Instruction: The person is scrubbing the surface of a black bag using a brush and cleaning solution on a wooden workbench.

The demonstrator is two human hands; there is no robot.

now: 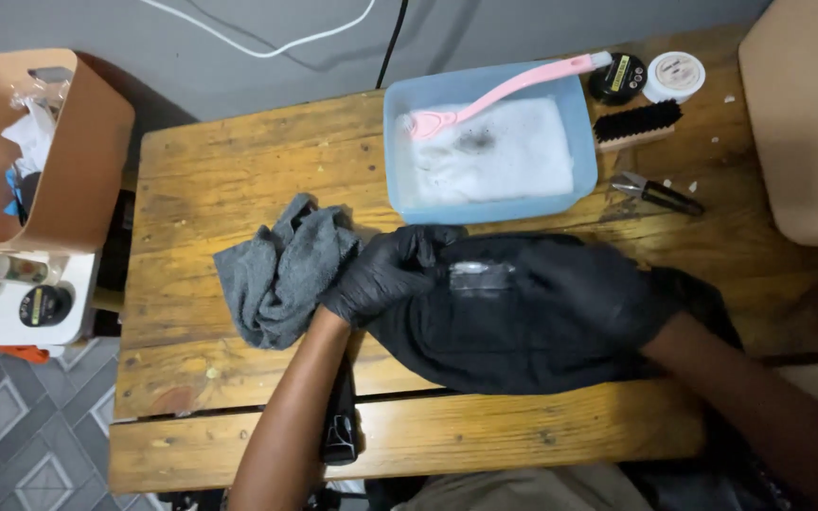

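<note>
Item 1: left hand in a black glove [385, 274], lying on the upper left edge of a black cloth bundle [504, 341]; its fingers are curled onto the cloth beside a small clear plastic piece [481, 275], but whether they pinch the cloth or only press on it I cannot tell.

Item 2: right hand in a black glove [594, 293], laid over the right part of the same bundle; glove and cloth merge in colour, so the state of its grip cannot be told either.

Item 3: the black cloth bundle itself, resting near the middle of the worn wooden plank table [239, 161], toward the near edge, with the clear piece on its top.

Item 4: crumpled grey towel [281, 270], just left of the bundle and touching the left hand's wrist side.

Item 5: shallow light-blue plastic tub [395, 142] of white soapy foam (a dark smudge shows in the foam), behind the bundle. A long pink plastic brush [504, 90] lies slanted across it, head in the foam, handle over the far right rim.

Item 6: wooden-backed brush with black bristles [638, 125], right of the tub; behind it a round black tin [616, 78] and a round white-lidded tin [674, 76], side by side.

Item 7: small dark metal tool [657, 194] on the table, right of the tub's near corner.

Item 8: tan open-topped bin [78, 161] holding crumpled white material, off the table's left end.
</note>
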